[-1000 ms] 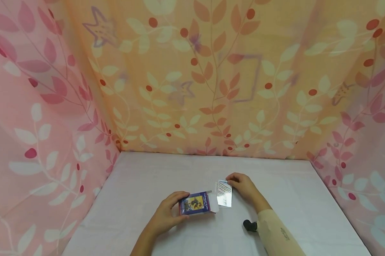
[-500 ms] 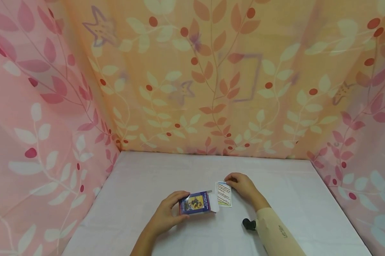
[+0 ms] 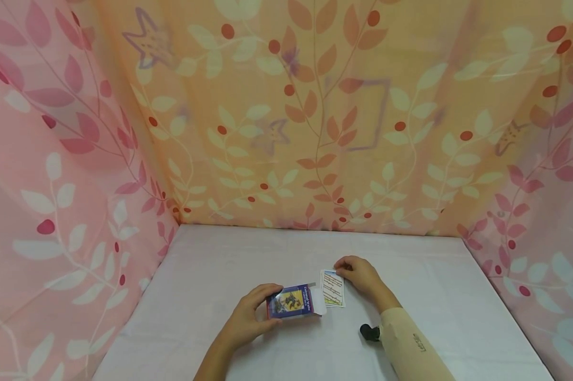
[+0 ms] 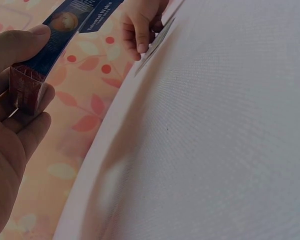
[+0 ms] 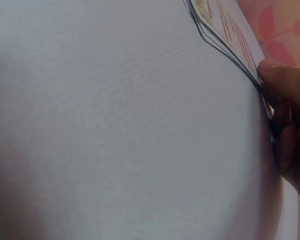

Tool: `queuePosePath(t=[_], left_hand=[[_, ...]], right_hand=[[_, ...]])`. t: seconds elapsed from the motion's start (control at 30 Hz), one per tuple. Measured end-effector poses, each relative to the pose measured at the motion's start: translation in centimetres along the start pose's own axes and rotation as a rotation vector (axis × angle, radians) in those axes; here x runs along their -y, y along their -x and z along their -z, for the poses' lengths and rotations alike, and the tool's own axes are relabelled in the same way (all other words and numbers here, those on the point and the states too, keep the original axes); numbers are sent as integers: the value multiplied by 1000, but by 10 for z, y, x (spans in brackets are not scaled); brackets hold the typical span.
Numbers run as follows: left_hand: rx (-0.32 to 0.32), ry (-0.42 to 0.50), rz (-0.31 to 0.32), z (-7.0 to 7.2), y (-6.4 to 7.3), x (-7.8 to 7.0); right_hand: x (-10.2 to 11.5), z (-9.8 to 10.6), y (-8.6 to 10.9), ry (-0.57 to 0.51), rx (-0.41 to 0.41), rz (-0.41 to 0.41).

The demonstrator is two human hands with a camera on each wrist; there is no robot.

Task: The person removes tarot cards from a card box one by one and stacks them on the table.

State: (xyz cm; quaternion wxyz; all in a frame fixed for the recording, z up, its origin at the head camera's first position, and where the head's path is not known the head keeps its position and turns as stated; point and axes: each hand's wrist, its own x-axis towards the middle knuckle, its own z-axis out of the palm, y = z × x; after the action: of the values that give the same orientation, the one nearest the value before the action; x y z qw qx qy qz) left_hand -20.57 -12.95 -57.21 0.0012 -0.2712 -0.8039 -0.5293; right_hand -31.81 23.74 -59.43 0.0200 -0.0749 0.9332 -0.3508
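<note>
In the head view my left hand [image 3: 248,316] grips the left end of a blue card box [image 3: 290,302] with a picture on its front. The box's white end flap [image 3: 318,301] stands open toward the right. Just beyond the flap lies a small stack of cards, the top card [image 3: 333,289] face up with slanting brown lines. My right hand [image 3: 363,276] pinches this card at its upper right corner. The right wrist view shows the thumb [image 5: 277,75] on the card's face, with the other fingers curled below the edge. Card edges [image 5: 215,44] underneath are slightly fanned.
The cards lie on a white-covered table [image 3: 229,254]. A black piece [image 3: 369,333] sticks out from the beige right sleeve [image 3: 412,344]. Patterned curtains [image 3: 277,106] enclose the table at the back and both sides.
The top card has tilted flatter onto the stack, and the glare on it has gone, so its picture shows. My left hand and the box have stayed in place.
</note>
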Motion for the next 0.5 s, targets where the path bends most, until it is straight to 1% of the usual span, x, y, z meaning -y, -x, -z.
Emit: queuePosePath(t=[0.2, 0.4, 0.5], left_hand=[[-7, 12, -5, 1, -1, 1], [-3, 8, 7, 1, 1, 0], [1, 12, 21, 1, 0, 1]], right_hand=[[1, 0, -1, -2, 1, 7], [4, 7, 2, -90, 30, -2], [9, 12, 7, -106, 30, -18]])
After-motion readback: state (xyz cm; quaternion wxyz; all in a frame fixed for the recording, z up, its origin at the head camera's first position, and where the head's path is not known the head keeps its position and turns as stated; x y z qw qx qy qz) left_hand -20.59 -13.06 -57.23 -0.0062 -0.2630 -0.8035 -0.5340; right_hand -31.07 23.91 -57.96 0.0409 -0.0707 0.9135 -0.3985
